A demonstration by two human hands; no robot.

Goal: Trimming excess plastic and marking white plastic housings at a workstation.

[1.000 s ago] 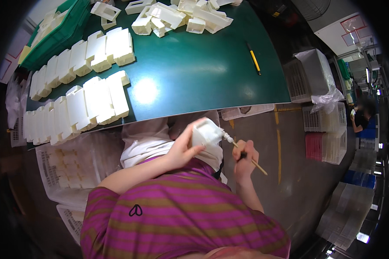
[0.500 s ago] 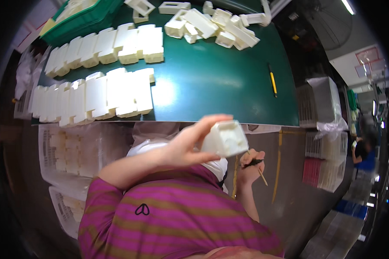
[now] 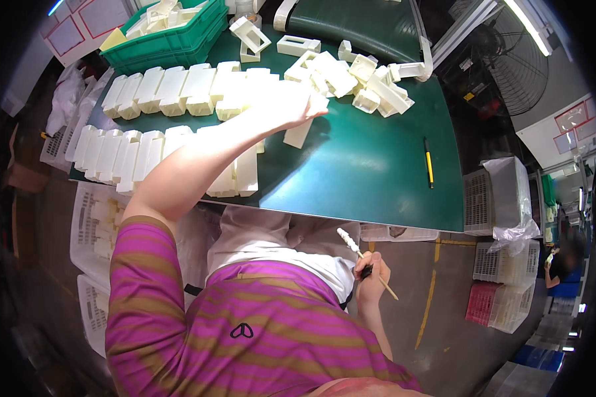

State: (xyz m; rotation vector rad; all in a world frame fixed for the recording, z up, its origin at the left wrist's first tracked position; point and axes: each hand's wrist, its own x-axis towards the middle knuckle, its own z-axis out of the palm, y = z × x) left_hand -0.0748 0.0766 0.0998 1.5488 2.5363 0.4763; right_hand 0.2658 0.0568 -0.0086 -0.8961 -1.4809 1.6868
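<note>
Since a moment ago our left hand (image 3: 281, 106) has carried the cream moulded part (image 3: 299, 132) out over the green table (image 3: 371, 172), fingers pinching it; we should stand it squarely beside the rows (image 3: 179, 89).

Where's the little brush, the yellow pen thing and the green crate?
brush (image 3: 348, 239), head view, on its whitish tip above the right hand
yellow pen (image 3: 429, 167), head view, on its yellow barrel
green crate (image 3: 172, 41), head view, on its front wall
</note>
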